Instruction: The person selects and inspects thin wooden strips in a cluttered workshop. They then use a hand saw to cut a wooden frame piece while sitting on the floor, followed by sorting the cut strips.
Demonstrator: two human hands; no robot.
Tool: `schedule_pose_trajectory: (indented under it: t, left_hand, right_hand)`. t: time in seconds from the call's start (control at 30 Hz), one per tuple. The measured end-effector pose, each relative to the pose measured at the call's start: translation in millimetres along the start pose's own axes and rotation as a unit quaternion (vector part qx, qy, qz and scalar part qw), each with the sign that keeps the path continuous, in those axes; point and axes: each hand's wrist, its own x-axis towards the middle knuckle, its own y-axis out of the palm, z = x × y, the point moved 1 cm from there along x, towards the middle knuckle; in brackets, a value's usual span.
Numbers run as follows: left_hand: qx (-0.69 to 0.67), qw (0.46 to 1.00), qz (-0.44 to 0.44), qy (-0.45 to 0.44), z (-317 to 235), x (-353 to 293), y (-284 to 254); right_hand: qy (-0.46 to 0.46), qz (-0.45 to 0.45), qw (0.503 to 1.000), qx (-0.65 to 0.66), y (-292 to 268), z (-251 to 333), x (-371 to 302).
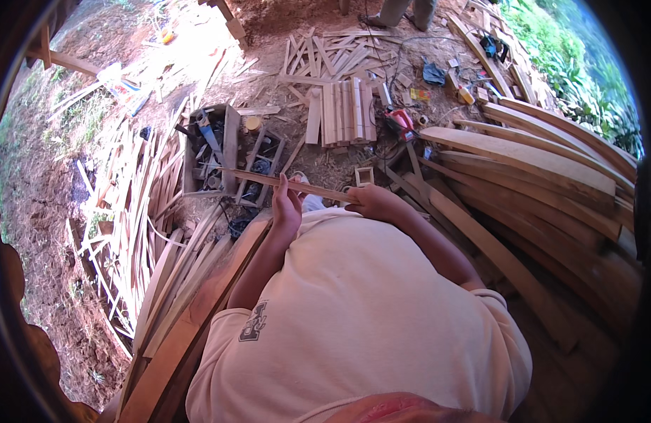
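So we had this wooden strip (325, 192) up in front of our shirt, long, thin and narrow, pretty much straight. Colour-wise it was a warm reddish brown, with a paler streak along part of it. No paint that we could see, just bare wood, though the grain was too small to make out from up here. It sloped a little, left end farther out from us, right end closer in.

Our right hand (371, 201) was closed around the near end, so that tip was mostly covered. Our left hand (289, 208) had it pinched partway along, fingers pointing up past the edge. The free end stuck out left, across our view of the open wooden box (231, 148) with the handsaw (210, 138) in it. Beyond the strip sat a stack of paler wood pieces (347, 113), and big planks (523, 158) lay off to our right.
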Motion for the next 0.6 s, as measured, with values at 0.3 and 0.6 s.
schedule_pose_trajectory:
  t: [0.3, 0.6]
  left_hand:
    - [-0.008, 0.999, 0.036, 0.003, -1.4, -5.9, 4.3]
    - [-0.018, 0.999, 0.039, -0.002, 1.5, -1.1, -8.7]
  right_hand:
    - [0.001, -0.001, 1.000, 0.002, 2.2, -1.2, -2.3]
    - [0.016, 0.029, 0.999, -0.008, -3.7, 11.0, -2.5]
